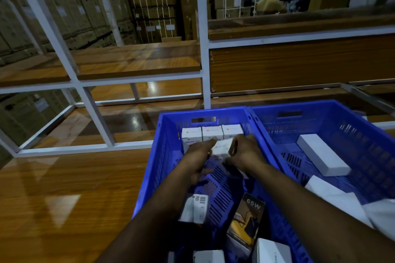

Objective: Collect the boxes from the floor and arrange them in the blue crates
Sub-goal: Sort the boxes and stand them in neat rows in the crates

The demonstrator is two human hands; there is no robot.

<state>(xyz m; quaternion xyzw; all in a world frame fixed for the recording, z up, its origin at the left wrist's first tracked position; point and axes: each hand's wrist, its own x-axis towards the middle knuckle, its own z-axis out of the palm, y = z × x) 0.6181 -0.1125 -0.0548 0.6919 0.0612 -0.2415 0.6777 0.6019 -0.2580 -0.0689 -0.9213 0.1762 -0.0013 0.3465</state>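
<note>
Two blue crates stand side by side on the wooden floor, the left crate [162,156] and the right crate [333,113]. Both my hands reach into the left crate. My left hand [198,156] and my right hand [245,153] grip a small white box [222,147] between them, just in front of a row of three white boxes [211,133] along the far wall. Near me in that crate lie a white barcoded box [195,209], a black "65W" box [246,220] and more white boxes [271,250]. The right crate holds a long white box [322,158].
A white metal rack [203,49] with wooden shelves stands right behind the crates. Shiny wooden floor [64,188] spreads out to the left. Stacked cardboard cartons [149,10] fill the background, and a person in a yellow shirt [269,2] sits far off.
</note>
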